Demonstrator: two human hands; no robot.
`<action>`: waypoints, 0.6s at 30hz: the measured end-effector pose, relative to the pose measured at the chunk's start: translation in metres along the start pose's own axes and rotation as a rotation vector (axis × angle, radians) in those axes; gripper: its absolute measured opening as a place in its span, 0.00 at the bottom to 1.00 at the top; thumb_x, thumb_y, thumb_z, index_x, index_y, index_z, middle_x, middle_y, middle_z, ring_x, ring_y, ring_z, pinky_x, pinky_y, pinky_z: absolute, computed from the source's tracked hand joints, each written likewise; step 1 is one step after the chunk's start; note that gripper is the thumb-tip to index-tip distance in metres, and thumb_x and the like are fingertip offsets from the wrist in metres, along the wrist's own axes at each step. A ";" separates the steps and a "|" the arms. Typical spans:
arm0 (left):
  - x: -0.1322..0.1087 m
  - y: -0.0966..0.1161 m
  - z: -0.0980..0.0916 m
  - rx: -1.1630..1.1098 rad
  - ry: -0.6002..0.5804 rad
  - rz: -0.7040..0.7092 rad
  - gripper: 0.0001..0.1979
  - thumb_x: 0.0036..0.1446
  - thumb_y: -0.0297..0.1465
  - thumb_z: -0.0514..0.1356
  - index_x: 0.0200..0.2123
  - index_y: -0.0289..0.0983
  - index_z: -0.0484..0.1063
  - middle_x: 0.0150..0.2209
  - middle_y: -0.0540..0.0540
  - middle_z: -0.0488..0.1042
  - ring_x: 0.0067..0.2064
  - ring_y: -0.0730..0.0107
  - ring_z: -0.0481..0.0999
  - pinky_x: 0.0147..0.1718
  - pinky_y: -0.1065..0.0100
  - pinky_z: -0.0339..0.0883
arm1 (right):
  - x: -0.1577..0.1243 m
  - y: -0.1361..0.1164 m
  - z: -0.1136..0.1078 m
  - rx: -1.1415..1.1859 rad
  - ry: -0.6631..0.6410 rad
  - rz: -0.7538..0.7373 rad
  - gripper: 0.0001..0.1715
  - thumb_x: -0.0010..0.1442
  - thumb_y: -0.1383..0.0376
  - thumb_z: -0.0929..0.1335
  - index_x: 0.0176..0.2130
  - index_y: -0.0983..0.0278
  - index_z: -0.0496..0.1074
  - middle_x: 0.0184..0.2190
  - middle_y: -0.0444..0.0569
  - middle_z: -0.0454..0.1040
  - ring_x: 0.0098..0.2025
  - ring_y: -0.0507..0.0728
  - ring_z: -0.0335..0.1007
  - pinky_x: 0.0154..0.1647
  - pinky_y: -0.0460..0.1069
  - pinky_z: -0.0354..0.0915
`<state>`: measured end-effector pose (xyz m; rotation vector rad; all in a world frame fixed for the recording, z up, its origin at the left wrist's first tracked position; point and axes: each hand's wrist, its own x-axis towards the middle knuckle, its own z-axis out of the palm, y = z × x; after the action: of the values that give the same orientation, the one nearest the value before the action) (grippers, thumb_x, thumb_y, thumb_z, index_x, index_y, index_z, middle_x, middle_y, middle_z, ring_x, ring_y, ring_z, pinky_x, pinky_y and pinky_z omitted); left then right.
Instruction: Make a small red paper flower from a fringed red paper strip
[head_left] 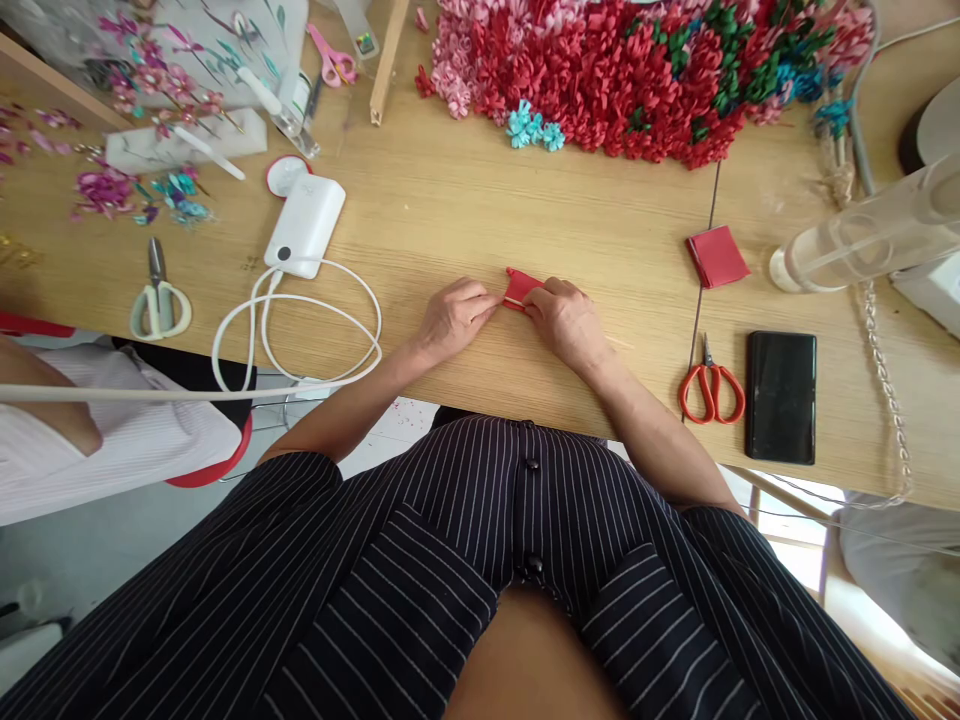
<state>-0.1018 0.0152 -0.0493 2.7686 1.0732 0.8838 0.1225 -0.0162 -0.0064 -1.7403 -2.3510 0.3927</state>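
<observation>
A small red sheet (pixel 522 286), paper or cloth, lies on the table in front of me, with a thin pale stick (pixel 514 303) along its near edge. My left hand (pixel 456 318) is closed in a pinch at the stick's left end. The fingers of my right hand (pixel 568 318) are bent over the right part of the sheet and press it down, hiding the stick's other end. Farther right, a folded stack of the same red material (pixel 718 257) rests on the table seam.
Orange-handled scissors (pixel 711 390) and a black phone (pixel 781 397) lie at right, near a clear bottle (pixel 862 235). Red and pink flowers (pixel 600 75) line the back. At left are a white power bank (pixel 306 225), its looped cable, and white-handled scissors (pixel 160 300). Another person's sleeve (pixel 150 420) shows lower left.
</observation>
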 end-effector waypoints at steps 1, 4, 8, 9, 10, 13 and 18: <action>0.001 0.000 0.001 -0.001 -0.006 -0.007 0.20 0.76 0.37 0.53 0.44 0.37 0.84 0.33 0.46 0.79 0.37 0.67 0.75 0.37 0.66 0.68 | 0.000 0.000 0.000 -0.007 -0.008 0.002 0.19 0.75 0.65 0.60 0.44 0.64 0.80 0.44 0.58 0.80 0.45 0.61 0.73 0.43 0.54 0.66; 0.003 0.000 0.003 0.007 -0.019 -0.030 0.21 0.77 0.38 0.51 0.44 0.38 0.84 0.34 0.45 0.79 0.38 0.66 0.76 0.38 0.66 0.69 | 0.001 0.000 0.000 -0.022 -0.039 0.011 0.19 0.75 0.65 0.60 0.45 0.65 0.79 0.45 0.58 0.79 0.45 0.61 0.73 0.43 0.53 0.64; 0.009 -0.002 0.007 0.021 -0.019 -0.037 0.21 0.76 0.39 0.52 0.42 0.37 0.83 0.34 0.45 0.80 0.38 0.65 0.77 0.39 0.65 0.70 | 0.001 0.000 0.001 -0.031 -0.029 0.004 0.19 0.75 0.65 0.61 0.45 0.65 0.80 0.44 0.58 0.79 0.45 0.61 0.73 0.42 0.53 0.63; 0.011 -0.003 0.008 0.021 -0.024 -0.038 0.21 0.76 0.38 0.52 0.41 0.37 0.83 0.34 0.45 0.80 0.38 0.65 0.77 0.39 0.65 0.70 | 0.001 -0.001 0.002 -0.032 -0.022 0.001 0.18 0.75 0.65 0.61 0.45 0.65 0.80 0.44 0.58 0.79 0.45 0.61 0.73 0.42 0.52 0.63; 0.012 -0.003 0.009 0.020 -0.031 -0.038 0.20 0.76 0.38 0.53 0.40 0.37 0.83 0.34 0.45 0.80 0.38 0.65 0.77 0.39 0.64 0.70 | 0.001 -0.001 0.002 -0.033 -0.019 0.000 0.18 0.75 0.65 0.61 0.45 0.66 0.80 0.44 0.58 0.80 0.46 0.61 0.73 0.42 0.52 0.63; 0.015 -0.005 0.010 0.017 -0.038 -0.028 0.18 0.75 0.36 0.55 0.39 0.36 0.83 0.34 0.45 0.80 0.38 0.65 0.77 0.38 0.64 0.70 | 0.000 -0.001 0.000 -0.027 -0.020 0.003 0.18 0.75 0.64 0.63 0.45 0.66 0.81 0.45 0.58 0.80 0.46 0.61 0.74 0.42 0.52 0.64; 0.016 -0.005 0.009 0.037 -0.047 -0.013 0.17 0.74 0.34 0.55 0.37 0.36 0.82 0.33 0.45 0.79 0.37 0.65 0.77 0.38 0.64 0.70 | 0.007 0.004 -0.002 0.025 0.058 0.000 0.20 0.76 0.66 0.61 0.49 0.64 0.81 0.45 0.56 0.80 0.46 0.61 0.72 0.46 0.53 0.66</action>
<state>-0.0907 0.0299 -0.0502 2.7937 1.1109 0.8011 0.1244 -0.0080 -0.0060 -1.7172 -2.2958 0.3653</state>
